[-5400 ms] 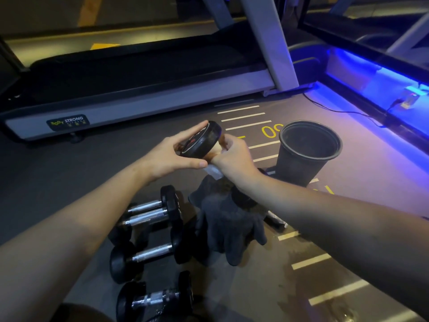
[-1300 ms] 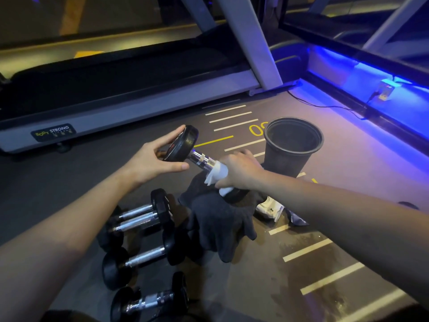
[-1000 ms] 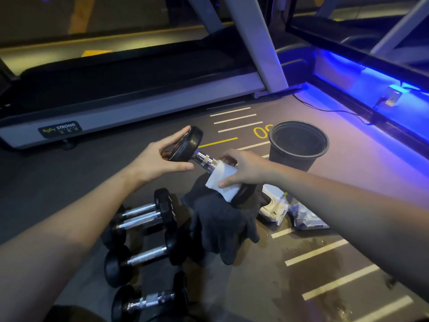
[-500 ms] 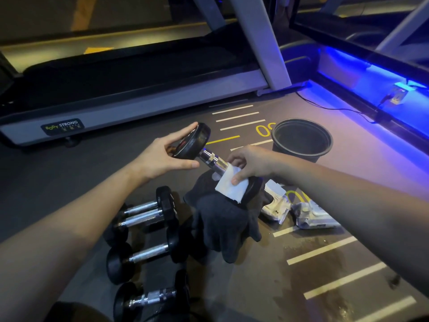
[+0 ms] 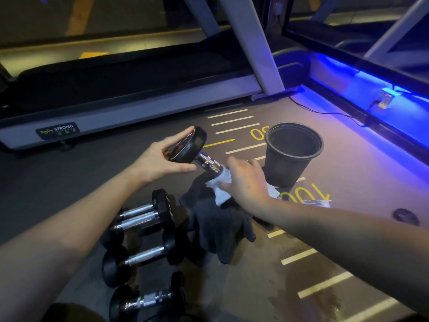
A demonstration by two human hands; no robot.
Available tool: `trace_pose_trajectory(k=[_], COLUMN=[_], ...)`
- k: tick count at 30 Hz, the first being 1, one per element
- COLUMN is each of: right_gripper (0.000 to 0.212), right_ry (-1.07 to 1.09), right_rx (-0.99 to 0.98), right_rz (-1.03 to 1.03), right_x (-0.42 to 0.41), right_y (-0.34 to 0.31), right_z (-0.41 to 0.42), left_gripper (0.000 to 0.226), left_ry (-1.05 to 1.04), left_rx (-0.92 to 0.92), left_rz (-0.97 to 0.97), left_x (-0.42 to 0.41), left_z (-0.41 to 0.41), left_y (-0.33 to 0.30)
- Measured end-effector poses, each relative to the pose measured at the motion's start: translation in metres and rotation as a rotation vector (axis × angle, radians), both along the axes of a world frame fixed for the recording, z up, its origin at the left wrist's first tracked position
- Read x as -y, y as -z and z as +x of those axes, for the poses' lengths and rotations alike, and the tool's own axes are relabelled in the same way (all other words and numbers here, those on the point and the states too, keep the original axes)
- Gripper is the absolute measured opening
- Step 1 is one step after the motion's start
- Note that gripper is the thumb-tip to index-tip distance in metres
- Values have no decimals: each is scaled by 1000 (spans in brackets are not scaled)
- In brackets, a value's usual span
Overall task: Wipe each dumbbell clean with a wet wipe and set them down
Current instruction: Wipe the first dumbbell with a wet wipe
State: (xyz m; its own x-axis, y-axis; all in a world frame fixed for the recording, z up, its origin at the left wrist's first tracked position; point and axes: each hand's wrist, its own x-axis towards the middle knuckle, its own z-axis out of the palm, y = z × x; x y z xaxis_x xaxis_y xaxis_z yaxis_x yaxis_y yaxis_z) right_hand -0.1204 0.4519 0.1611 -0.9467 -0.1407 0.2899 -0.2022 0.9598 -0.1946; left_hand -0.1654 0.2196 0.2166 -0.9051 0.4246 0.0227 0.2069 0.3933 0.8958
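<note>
Lying on the floor at the left are three other dumbbells (image 5: 141,214), in front of a treadmill (image 5: 130,105). Above them the left hand (image 5: 157,162) grips the upper black end of the tilted dumbbell (image 5: 192,147) with fingers and thumb. Further right, the right hand (image 5: 247,182) wraps a white wet wipe (image 5: 220,185) round its chrome handle, above a dark cloth (image 5: 220,226) and beside a black bucket (image 5: 291,154).

Single head-worn wide-angle view, aimed forward and down. Floor (image 5: 348,228) seen from close above; hands (image 5: 246,182) held near at centre frame, forearms entering from the lower edge. Treadmill (image 5: 139,105) framed beyond.
</note>
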Motion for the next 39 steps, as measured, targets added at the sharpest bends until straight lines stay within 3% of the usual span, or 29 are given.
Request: trace_pose_trajectory(k=[3,9,12,24,33,35,39], right_gripper=[41,40,39,40,40,39,38], right_ry=[6,-180,-246,18,-244,-247,-159], right_rx=[10,586,709,-2,633,586,311], right_rz=[-37,-452,-537,-42,-376,-311,-92], right_x=[-2,-33,-38,2,-28,-26,-9], right_y=[2,-13,-12,2,-23,-21,-8], right_z=[-2,-41,-48,-5,-50,-49,-34], left_gripper=[95,93,93,94,94,96,98], left_ry=[2,34,46,-2,6,4,-10], left_rx=[-17,1,-21,0,14,10,9], left_rz=[-27,-40,-61,-61,-44,-43,-36], left_x=[-1,4,1,8,8,7,14], left_z=[0,-4,-3,1,-1,-2,-2], left_y=[0,-1,-3,-1,0,0,6])
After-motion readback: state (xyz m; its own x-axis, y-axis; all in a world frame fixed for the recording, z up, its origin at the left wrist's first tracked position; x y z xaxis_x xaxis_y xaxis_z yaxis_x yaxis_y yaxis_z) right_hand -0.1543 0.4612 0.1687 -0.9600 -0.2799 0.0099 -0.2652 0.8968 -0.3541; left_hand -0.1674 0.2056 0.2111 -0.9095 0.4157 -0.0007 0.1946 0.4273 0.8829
